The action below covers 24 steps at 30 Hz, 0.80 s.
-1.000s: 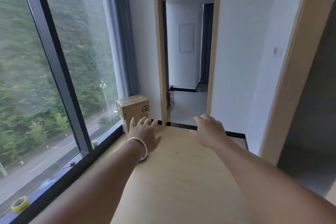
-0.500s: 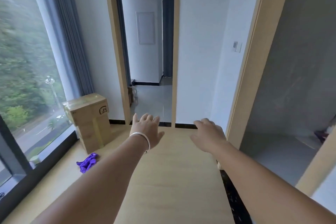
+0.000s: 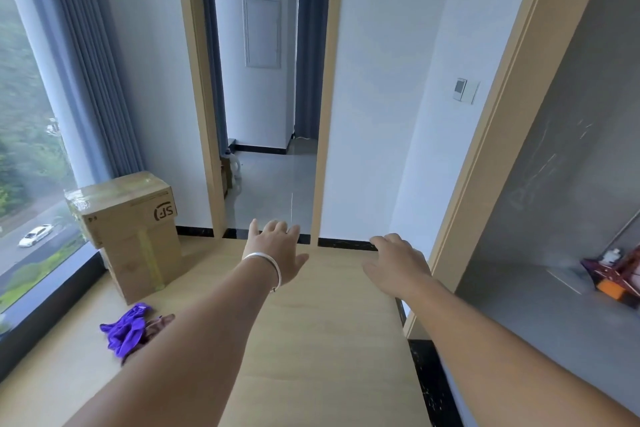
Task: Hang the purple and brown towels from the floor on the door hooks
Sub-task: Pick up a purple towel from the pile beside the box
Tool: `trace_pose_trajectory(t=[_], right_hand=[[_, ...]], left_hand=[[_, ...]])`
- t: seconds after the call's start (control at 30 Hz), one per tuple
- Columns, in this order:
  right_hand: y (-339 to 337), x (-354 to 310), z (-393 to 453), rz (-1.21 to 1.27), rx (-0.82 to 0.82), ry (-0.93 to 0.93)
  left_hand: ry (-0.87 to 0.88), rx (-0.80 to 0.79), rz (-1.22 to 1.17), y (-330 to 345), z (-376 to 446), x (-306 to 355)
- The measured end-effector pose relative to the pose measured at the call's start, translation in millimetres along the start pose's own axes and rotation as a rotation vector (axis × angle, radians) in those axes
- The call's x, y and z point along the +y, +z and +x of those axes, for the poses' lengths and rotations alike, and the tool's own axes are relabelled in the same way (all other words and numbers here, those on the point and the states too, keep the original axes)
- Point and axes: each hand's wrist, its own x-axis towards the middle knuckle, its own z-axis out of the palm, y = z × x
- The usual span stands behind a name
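A pale wood-framed doorway opens in the white wall. Through it lies a grey tiled hall floor. Left of the doorway hangs a grey-blue pleated curtain beside a tall window giving daylight. Below the curtain a taped brown cardboard box stands on light wood flooring. Right of the doorway, a white wall switch.

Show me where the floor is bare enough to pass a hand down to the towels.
Bare wood floor runs between the two forearms, up to the doorway threshold. Crowded spot: the purple towel and brown towel lie bunched together in front of the cardboard box, by the window. Left hand and right hand hold nothing.
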Motion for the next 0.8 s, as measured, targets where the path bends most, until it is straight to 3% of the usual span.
trace_pose_trajectory(t=[0.37,0.8], right_hand=[[33,46,113,0.014,-0.047,-0.005],[23,146,315,0.046,-0.045,-0.021]], left_hand=[[0.039,-0.05,0.041,39,109,19],[0.028,0.001,0.044,35,325,72]])
